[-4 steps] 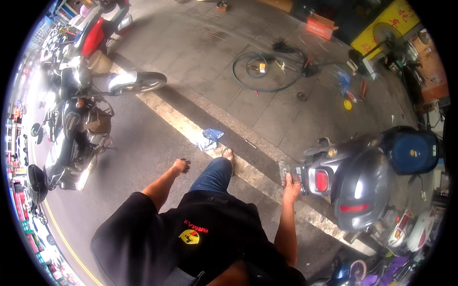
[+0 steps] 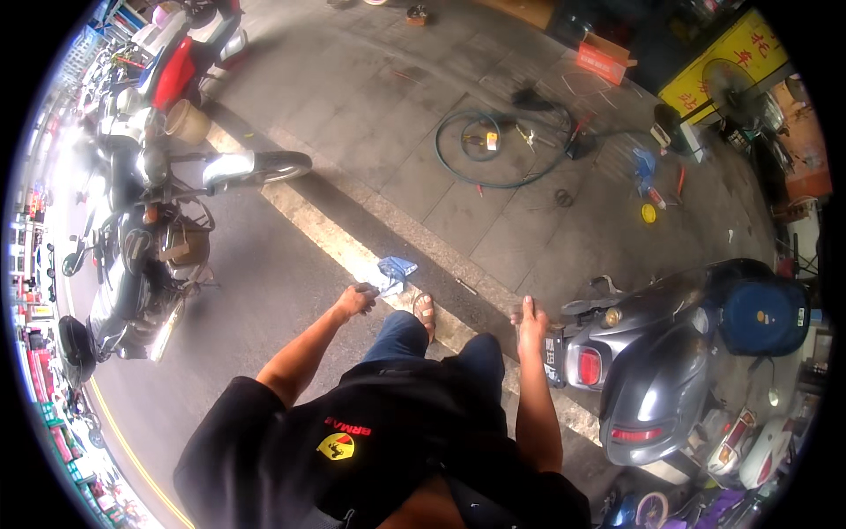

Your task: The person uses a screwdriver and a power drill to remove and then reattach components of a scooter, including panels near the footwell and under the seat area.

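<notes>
Scooter (image 2: 652, 370) just beside open right hand (image 2: 530, 322); left hand (image 2: 354, 300) fisted, nr blue item (image 2: 397, 267).

Person stands at the painted white line (image 2: 352, 251) between road and paved walkway. Left hand (image 2: 355, 300) is curled closed, apparently around a dark object too small to identify, just beside a blue scrap (image 2: 396, 267) on the line. Right hand (image 2: 530, 322) hangs with fingers extended, near the rear of a grey scooter (image 2: 656, 370). A tyre hoop (image 2: 502, 145) lies on the paving, well apart. Parked motorcycles (image 2: 141, 256) stand at left.
</notes>
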A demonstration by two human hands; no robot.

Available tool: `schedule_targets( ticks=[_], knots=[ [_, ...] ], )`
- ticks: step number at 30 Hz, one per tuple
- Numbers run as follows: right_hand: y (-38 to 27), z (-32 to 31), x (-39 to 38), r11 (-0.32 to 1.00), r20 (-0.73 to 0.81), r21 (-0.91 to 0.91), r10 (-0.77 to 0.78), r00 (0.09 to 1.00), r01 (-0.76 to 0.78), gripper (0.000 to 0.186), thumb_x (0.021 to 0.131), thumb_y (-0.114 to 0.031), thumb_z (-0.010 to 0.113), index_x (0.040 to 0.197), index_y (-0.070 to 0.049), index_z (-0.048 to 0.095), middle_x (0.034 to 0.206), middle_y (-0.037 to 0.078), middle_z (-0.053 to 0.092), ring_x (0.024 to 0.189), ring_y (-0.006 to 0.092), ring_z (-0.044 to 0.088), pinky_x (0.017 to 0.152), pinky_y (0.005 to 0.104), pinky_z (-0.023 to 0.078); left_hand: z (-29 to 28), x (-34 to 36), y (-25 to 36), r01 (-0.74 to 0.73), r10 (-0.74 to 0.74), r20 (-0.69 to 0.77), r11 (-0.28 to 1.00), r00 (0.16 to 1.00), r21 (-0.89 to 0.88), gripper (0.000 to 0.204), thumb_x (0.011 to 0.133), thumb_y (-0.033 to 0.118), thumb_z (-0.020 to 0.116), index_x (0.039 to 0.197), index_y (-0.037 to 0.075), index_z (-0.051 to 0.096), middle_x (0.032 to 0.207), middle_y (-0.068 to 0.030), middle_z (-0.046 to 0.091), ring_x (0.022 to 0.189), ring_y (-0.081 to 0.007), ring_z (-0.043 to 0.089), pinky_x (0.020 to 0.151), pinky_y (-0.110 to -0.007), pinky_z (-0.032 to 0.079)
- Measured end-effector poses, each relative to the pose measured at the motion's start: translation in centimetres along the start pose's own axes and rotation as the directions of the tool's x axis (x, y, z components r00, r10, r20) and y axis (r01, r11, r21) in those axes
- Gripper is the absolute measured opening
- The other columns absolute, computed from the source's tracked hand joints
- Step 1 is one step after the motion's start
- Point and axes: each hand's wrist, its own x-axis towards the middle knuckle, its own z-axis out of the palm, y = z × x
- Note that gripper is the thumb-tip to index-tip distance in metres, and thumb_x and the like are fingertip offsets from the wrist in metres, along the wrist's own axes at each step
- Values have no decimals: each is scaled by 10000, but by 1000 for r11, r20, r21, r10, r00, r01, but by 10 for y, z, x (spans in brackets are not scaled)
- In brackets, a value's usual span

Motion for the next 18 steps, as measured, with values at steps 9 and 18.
schedule_targets(
  ticks=[9, 18],
  knots=[
    [7, 74, 347, 894, 204, -51, 446, 872, -445, 274, 917, -295, 592, 1068, -76, 527, 790, 44, 639, 592, 106, 572, 501, 240, 477, -41, 60, 59, 32, -202, -267, 848, 942, -529, 347, 917, 261, 519, 1172, 27, 551, 937, -106, 622, 905, -237, 630, 743, -378, 530],
    [113, 165, 759, 851, 124, -40, 525, 842, -524, 134, 922, -228, 559, 980, -116, 514, 750, 34, 602, 588, 119, 572, 487, 253, 486, 87, 50, 56, 542, -852, -281, 503, 442, -673, 217, 819, 143, 579, 977, -6, 583, 741, -125, 590, 618, -211, 601, 523, -330, 528]
  ],
)
